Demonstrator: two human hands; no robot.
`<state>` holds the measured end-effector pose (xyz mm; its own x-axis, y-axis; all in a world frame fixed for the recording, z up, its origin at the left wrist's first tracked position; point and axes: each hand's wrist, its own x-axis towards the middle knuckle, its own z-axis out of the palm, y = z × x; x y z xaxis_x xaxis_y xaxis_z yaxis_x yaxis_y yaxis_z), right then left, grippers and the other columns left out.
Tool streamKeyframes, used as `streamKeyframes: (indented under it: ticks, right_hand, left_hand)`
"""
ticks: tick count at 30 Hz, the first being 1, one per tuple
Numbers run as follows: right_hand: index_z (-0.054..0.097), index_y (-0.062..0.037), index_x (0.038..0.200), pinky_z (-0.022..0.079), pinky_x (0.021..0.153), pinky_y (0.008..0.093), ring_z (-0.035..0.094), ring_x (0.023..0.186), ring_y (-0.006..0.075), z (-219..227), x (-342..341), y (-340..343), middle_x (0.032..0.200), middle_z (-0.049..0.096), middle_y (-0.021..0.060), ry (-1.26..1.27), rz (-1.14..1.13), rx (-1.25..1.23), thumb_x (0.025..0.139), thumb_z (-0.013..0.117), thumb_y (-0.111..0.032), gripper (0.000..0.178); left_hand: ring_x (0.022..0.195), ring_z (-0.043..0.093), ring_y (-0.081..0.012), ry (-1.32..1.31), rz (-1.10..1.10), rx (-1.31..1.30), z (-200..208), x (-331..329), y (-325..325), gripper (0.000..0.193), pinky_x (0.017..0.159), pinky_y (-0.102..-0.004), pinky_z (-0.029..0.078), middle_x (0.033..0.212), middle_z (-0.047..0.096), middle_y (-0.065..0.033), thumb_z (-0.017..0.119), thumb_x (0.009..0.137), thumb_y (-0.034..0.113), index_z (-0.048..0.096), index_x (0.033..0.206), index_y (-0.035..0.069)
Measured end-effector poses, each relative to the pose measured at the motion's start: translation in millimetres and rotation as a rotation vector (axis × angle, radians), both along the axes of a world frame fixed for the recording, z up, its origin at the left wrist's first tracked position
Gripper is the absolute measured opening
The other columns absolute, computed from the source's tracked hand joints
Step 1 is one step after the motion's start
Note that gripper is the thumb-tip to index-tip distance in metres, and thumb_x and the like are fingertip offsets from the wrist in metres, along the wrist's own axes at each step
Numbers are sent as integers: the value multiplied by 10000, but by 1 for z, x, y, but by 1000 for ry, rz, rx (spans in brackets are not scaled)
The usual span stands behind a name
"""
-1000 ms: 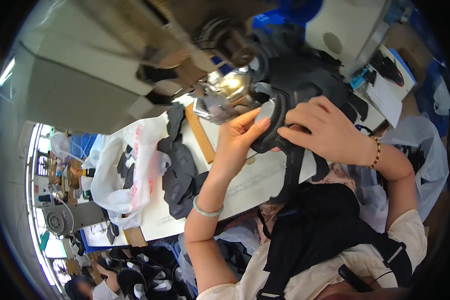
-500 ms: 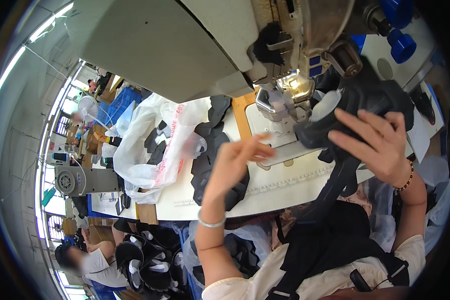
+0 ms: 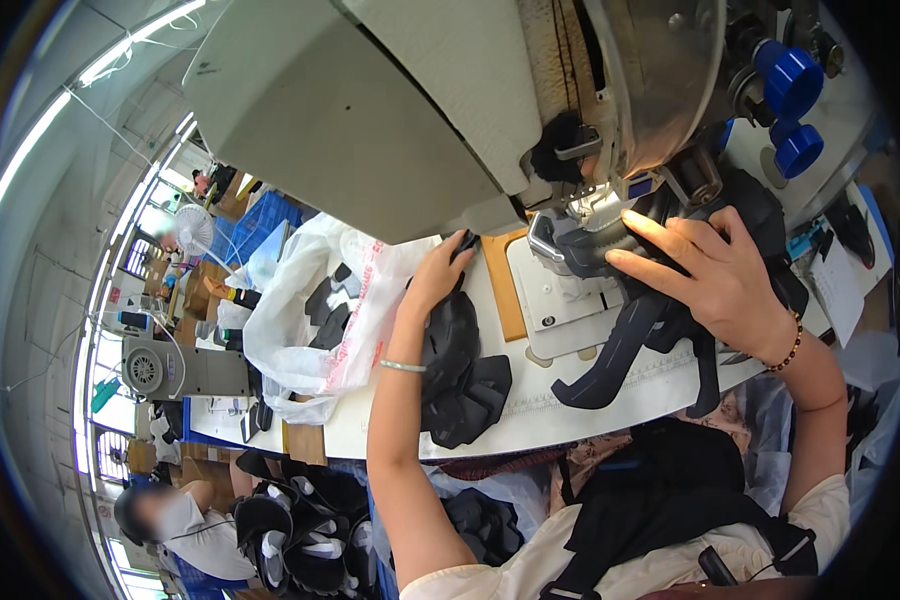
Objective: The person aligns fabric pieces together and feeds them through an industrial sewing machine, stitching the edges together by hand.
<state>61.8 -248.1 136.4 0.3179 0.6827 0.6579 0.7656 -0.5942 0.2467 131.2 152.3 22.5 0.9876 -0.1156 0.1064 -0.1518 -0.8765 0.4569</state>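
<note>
My left hand [image 3: 442,268] is at the far end of a pile of black padded pieces [image 3: 450,345], fingers closed around the edge of one of them. My right hand [image 3: 722,285] lies over a black moulded fabric part [image 3: 635,335], its fingers spread and pressing on the part beside the needle area. This part reaches under the lit head of a sewing machine [image 3: 370,120], and its strap-like ends hang toward me over the table. The metal feed area [image 3: 548,245] of the machine is just left of my right fingertips.
A white plastic bag [image 3: 315,340] holding dark pieces stands left of the pile. A ruler strip [image 3: 540,402] runs along the white table [image 3: 370,430]. Blue knobs [image 3: 792,80] jut out at the upper right. At the lower left a person [image 3: 195,530] sits near stacked black goods [image 3: 310,530].
My left hand has moved left and away from me, from beside the machine to the pile. My right hand has shifted slightly left, with the black part now further under the machine head.
</note>
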Motion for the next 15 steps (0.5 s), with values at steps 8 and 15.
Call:
streamKeyframes:
  ticks: [8,15]
  right_hand:
    - [599,-240,1243,378,729,292,467,787,141,3,4,-1,1219,567,28,40,-47,3,765,542,-72,510]
    - [575,-197,1260,392,735,303,487,825,152,-5,2,2,1243,556,44,28,-53,-6,764,550,-81,510]
  left_hand:
    - [819,660,-303,-457,414,-312,43,-33,-25,272,698,-369,509,881,640,-185,471,973,191,553,1091,-40]
    - [807,595,-244,-905,131,107,95,-131,-141,355,719,-339,488,1056,619,-169,543,806,-69,609,1145,9]
